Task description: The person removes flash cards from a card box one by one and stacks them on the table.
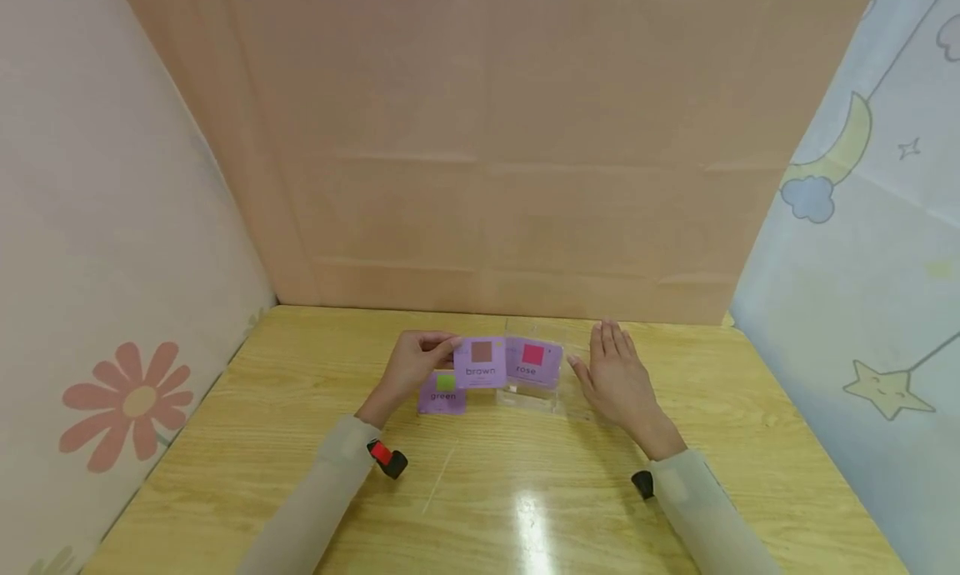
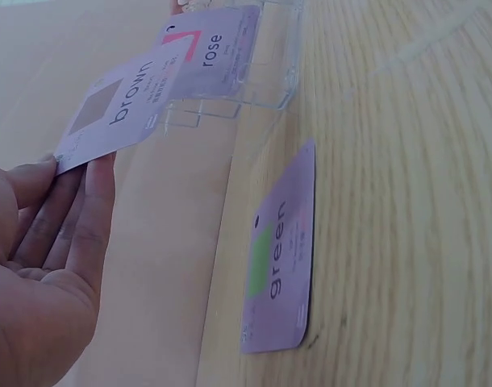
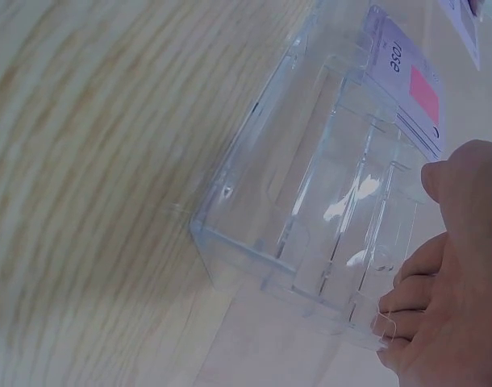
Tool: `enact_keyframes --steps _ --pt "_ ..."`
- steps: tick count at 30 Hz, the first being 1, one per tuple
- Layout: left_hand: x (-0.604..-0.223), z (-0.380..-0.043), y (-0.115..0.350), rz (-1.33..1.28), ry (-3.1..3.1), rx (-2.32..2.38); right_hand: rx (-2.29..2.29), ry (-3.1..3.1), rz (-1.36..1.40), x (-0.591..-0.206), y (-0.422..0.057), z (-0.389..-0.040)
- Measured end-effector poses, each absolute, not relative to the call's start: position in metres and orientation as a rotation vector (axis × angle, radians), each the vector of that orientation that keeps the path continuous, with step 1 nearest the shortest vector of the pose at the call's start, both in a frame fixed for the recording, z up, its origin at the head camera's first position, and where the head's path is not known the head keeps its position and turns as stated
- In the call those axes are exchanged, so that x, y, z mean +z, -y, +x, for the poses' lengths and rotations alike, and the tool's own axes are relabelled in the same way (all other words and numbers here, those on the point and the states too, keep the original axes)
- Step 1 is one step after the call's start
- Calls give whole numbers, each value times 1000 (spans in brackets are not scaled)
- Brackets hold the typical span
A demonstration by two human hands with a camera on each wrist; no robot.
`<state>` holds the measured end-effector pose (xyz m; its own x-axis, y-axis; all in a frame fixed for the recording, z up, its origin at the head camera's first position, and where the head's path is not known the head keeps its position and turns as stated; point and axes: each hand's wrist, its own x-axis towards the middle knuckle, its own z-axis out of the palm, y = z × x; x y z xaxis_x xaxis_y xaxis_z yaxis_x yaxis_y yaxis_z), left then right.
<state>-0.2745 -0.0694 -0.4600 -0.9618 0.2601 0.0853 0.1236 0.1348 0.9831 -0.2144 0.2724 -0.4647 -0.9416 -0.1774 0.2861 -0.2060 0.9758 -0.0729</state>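
Note:
My left hand (image 1: 411,362) pinches a purple card printed "brown" (image 1: 481,367) between thumb and fingers, holding it up off the table. Below it, a purple card printed "green" (image 2: 280,262) lies flat on the wood. Purple cards with "rose" (image 1: 532,363) on the front lean in a clear plastic stepped holder (image 3: 310,177); the brown card partly overlaps them in the left wrist view. With its fingers straight, my right hand (image 1: 621,379) is at the right side of the holder. Whether it touches the plastic is hard to tell.
The holder stands on a light wooden table (image 1: 480,492), close to a brown paper panel (image 1: 487,183) at the back. A flower-print sheet (image 1: 135,400) hangs on the left, a moon-and-star sheet (image 1: 885,308) on the right.

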Motion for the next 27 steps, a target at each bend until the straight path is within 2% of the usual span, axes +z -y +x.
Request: enact_keyframes --steps 20,27 --pt "-474 -278 100 174 -2372 1811 129 2856 273 -464 -272 -215" --pt "-479 -280 108 176 -2362 1753 119 2860 275 -460 -271 -214"
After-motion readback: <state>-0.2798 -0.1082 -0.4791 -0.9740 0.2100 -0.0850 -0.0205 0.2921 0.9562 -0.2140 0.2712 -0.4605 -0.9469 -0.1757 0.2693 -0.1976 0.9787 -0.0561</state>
